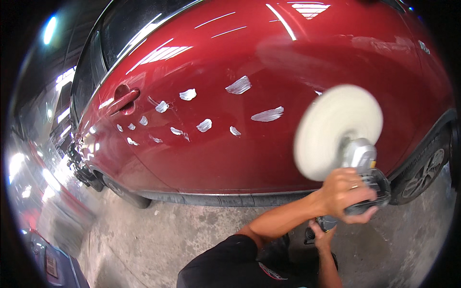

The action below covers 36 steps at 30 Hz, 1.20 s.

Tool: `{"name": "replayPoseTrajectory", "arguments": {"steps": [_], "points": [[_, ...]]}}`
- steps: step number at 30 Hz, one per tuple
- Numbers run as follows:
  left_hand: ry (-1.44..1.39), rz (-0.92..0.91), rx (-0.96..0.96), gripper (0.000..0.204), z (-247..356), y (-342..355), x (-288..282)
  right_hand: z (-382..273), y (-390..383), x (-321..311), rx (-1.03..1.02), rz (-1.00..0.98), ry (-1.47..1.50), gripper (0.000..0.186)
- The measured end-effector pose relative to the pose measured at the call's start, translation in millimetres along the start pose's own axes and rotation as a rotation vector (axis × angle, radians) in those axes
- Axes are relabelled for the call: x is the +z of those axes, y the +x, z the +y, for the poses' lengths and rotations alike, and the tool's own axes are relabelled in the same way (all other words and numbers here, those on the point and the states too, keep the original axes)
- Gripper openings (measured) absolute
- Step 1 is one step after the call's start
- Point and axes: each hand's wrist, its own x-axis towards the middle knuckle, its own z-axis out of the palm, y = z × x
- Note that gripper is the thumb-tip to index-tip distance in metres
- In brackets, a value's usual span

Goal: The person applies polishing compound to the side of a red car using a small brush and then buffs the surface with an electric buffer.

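Both of my hands hold an electric car polisher (361, 156) with a large round off-white pad (331, 125). My left hand (346, 194), wearing a ring, is closed around the black front handle near the head. Lower down, my right hand (323, 236) wraps round the rear of the tool's body, partly hidden by my left arm. The pad is blurred and faces the red car door (216, 163); whether it touches the paint I cannot tell. Left of the pad, the door carries several whitish smears of paste (267, 114).
A door handle (125, 101) sticks out at the left of the panel. Below run the dark sill (225, 199) and a wheel (425, 174) at the right. The concrete floor (158, 235) is stained. Another vehicle (53, 261) stands at the lower left.
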Motion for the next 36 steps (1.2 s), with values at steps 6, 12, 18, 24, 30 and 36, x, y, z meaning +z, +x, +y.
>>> {"name": "replayPoseTrajectory", "arguments": {"steps": [6,12,18,24,30,36], "points": [[0.283,-0.01,-0.066,0.024,48.0,-39.0,-104.8,12.3,3.0,7.9,0.029,-0.256,-0.28,0.043],[0.402,0.053,-0.088,0.023,62.5,-44.0,-109.1,-25.9,11.2,22.8,0.089,-0.41,-0.257,0.05],[0.071,-0.023,-0.021,0.023,19.4,-28.0,-46.2,-8.0,-3.7,-16.5,0.026,-0.004,-0.141,0.051],[-0.127,-0.024,-0.01,0.02,-25.7,12.0,82.6,39.3,10.4,-76.1,-0.123,0.282,-0.218,0.029],[-0.292,-0.185,-0.111,0.017,-45.6,42.9,196.0,-7.7,47.0,-107.0,0.12,0.403,0.295,0.033],[-0.22,-0.087,-0.105,0.017,-38.0,35.2,150.8,-10.0,37.4,-88.0,0.093,0.297,0.2,0.03]]}}
